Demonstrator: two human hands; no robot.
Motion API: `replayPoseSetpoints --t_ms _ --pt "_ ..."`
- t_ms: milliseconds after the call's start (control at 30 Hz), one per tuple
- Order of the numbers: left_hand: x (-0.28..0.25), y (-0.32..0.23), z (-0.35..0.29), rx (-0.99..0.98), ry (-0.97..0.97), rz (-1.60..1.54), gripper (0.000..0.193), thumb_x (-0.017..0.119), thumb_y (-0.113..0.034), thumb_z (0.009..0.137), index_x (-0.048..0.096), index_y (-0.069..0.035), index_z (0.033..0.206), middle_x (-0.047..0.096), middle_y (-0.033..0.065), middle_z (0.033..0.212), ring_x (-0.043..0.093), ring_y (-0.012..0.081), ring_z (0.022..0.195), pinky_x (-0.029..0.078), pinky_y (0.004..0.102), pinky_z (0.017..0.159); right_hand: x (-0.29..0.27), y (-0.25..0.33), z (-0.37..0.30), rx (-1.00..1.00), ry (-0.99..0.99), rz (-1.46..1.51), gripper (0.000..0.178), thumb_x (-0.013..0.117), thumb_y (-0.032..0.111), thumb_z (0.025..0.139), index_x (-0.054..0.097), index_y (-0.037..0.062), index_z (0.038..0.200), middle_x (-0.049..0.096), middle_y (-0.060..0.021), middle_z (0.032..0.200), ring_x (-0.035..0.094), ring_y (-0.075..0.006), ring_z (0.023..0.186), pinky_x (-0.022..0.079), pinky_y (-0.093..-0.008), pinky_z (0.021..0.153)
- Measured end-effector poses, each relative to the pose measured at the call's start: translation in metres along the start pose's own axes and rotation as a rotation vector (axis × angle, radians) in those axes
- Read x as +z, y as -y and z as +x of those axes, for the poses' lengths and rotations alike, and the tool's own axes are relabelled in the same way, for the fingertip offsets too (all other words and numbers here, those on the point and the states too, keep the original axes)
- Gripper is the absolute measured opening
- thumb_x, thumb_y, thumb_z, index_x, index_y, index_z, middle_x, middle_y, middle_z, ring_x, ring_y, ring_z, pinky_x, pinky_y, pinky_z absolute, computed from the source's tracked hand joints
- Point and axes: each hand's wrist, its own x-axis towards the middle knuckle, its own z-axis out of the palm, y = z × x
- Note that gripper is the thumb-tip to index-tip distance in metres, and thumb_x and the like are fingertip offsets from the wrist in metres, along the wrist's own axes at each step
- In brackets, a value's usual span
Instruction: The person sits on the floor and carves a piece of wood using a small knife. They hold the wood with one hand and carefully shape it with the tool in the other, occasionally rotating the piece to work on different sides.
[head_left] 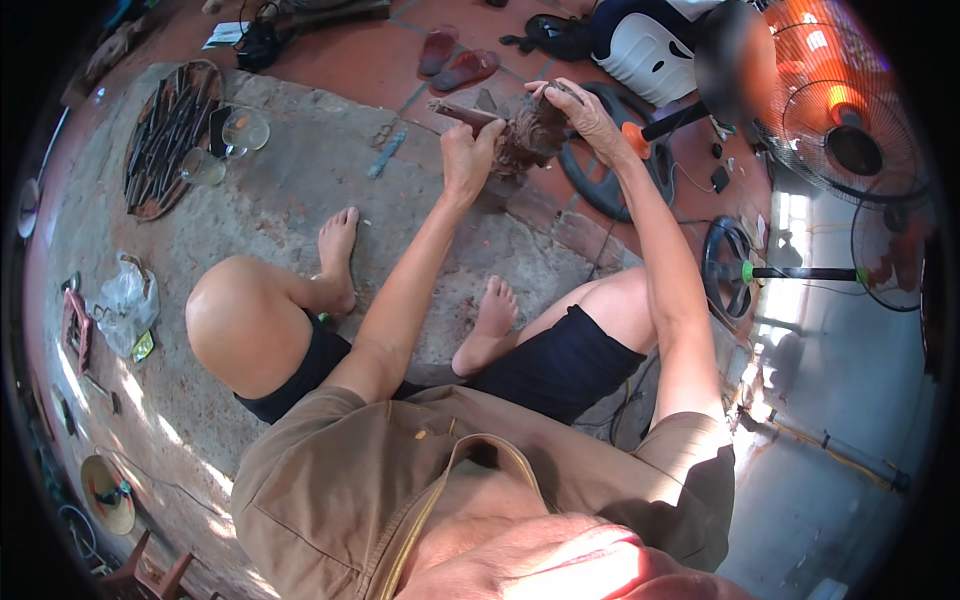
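Note:
Out in front of me, above the far edge of the stone slab, both hands are on a dark brown carved wooden piece (530, 140) with a rough, knobbly surface. My left hand (470, 158) is closed at its left side, around a narrow brown part that sticks out to the left. Whether that part belongs to the carving or is separate, I cannot tell. My right hand (585, 115) curls its fingers over the carving's upper right end. A flat blue-grey strip (387, 153) lies on the slab, left of my left hand.
At the far left a round tray (163, 208) bears many dark sticks, with glass mugs (245, 130) beside it. Reddish sandals (468, 70) lie beyond the slab (290, 150). An orange fan (850, 145) and a second fan's base (728, 268) stand right. A plastic bag (125, 305) lies left.

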Motion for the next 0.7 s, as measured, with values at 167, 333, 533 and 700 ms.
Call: replayPoseSetpoints --t_ms 167,333,533,700 --pt "0.007 -0.002 0.006 0.039 -0.011 -0.08 0.019 0.068 -0.015 0.086 0.07 0.004 0.085 0.065 0.0026 0.067 0.057 0.0085 0.061 0.045 0.027 0.057 -0.001 0.0 0.002 -0.023 0.027 -0.005 0.058 0.056 0.06 0.084 0.065 0.0119 0.115 0.059 -0.001 0.113 0.052 -0.0146 0.112 0.042 -0.0316 0.086" --pt "0.0 0.002 0.004 0.008 0.061 0.122 0.018 0.068 -0.014 0.085 0.069 0.004 0.084 0.064 0.0044 0.065 0.058 0.0098 0.061 0.045 0.0283 0.057 -0.001 0.001 -0.001 -0.024 0.033 0.029 0.047 0.057 0.054 0.086 0.062 0.0118 0.104 0.056 -0.0003 0.129 0.055 -0.0118 0.107 0.045 -0.0306 0.085" --pt "0.009 -0.005 0.001 0.067 -0.047 -0.187 0.018 0.067 -0.013 0.086 0.07 0.004 0.087 0.063 0.0021 0.065 0.056 0.0086 0.061 0.044 0.0265 0.057 0.001 0.008 -0.001 -0.007 0.022 -0.022 0.047 0.056 0.055 0.087 0.062 0.0111 0.103 0.056 -0.0018 0.129 0.054 -0.0132 0.108 0.046 -0.0308 0.085" --pt "0.008 -0.003 0.003 0.053 0.007 -0.011 0.018 0.068 -0.014 0.086 0.07 0.004 0.087 0.064 0.0031 0.066 0.056 0.0094 0.061 0.044 0.0275 0.057 -0.001 -0.001 0.001 -0.046 0.021 0.009 0.057 0.057 0.059 0.084 0.065 0.0118 0.115 0.06 -0.0005 0.11 0.053 -0.014 0.108 0.042 -0.0301 0.085"
